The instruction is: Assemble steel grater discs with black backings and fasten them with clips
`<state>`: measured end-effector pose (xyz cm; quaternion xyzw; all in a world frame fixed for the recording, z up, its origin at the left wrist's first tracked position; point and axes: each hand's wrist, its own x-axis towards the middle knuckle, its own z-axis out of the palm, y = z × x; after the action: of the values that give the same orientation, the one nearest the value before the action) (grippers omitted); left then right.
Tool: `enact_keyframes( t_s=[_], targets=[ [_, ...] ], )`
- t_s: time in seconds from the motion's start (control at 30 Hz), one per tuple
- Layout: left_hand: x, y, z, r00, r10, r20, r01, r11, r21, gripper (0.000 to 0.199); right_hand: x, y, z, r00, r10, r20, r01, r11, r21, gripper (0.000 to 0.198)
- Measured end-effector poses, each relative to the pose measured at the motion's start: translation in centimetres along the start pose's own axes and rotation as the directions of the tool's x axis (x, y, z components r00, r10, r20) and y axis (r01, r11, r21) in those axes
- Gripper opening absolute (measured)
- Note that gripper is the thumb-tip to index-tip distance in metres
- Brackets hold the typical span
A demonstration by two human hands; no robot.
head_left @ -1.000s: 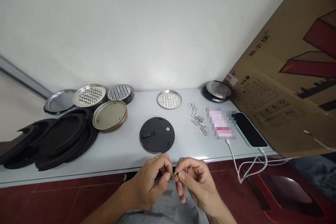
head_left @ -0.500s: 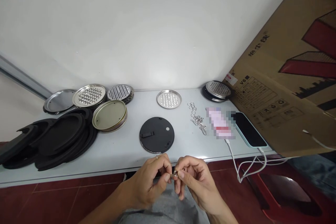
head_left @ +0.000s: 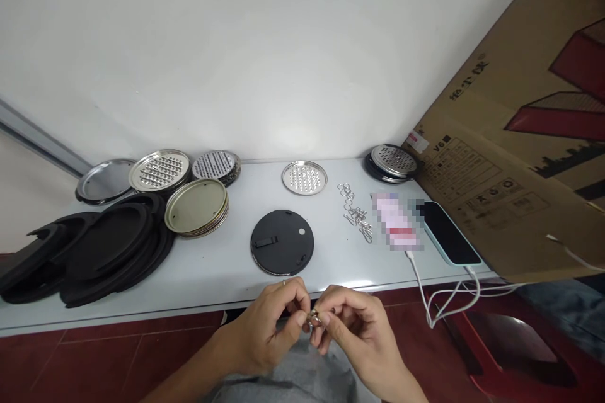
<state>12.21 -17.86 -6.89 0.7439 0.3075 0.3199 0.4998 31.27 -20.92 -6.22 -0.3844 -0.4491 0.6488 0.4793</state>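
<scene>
Just in front of the table's near edge, my left hand (head_left: 282,321) and my right hand (head_left: 347,324) meet fingertip to fingertip. Between them both pinch a small shiny metal ring (head_left: 314,320), perhaps with a second metal piece on it; the fingers cover much of it. Beyond the hands lies a flat black disc (head_left: 282,249) with a raised strip, small slots and a pale round spot. To its right is a loose group of metal rings and clips (head_left: 358,217). A round metal grater plate (head_left: 304,177) rests behind the disc.
At left lie black rimmed pieces (head_left: 111,239), a stack of gold-toned round plates (head_left: 196,204) and grater plates (head_left: 161,170). More discs are stacked at the back right (head_left: 392,160). Two phones (head_left: 451,233) with white cables lie beside a large cardboard box (head_left: 501,157).
My right hand has shifted slightly and turned at the fingertips, and more of the metal ring shows between the thumbs. My left hand stays nearly still. The things on the table are unmoved.
</scene>
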Motion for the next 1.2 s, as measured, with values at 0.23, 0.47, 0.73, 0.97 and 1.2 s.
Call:
enact_keyframes(
  t_s=[0.23,0.47,0.73,0.97,1.2],
  targets=[
    [-0.2,-0.3,-0.3,0.999,0.04,0.008,-0.04,0.997,0.061,0.018,0.1,-0.2,0.3,1.0,0.002,-0.015,-0.003,0.999,-0.048,0.019],
    [0.2,0.4,-0.9,1.0,-0.007,0.026,0.004,0.993,0.115,0.019,-0.1,0.2,0.6,0.998,0.035,-0.043,-0.034,0.999,0.024,0.019],
    [0.4,-0.2,-0.4,0.993,0.014,-0.115,-0.011,0.999,0.032,0.022,0.0,1.4,1.3,0.993,0.076,-0.091,-0.064,0.99,0.128,0.024],
    [0.1,-1.6,1.7,0.976,-0.122,-0.179,0.046,0.925,-0.377,0.024,0.0,2.4,2.1,0.986,0.055,-0.16,-0.019,0.975,0.22,0.021],
    [0.2,-1.3,1.0,0.975,-0.135,-0.174,0.091,0.967,-0.239,0.024,0.2,2.1,2.1,0.979,0.076,-0.19,-0.038,0.979,0.2,0.025]
  ],
)
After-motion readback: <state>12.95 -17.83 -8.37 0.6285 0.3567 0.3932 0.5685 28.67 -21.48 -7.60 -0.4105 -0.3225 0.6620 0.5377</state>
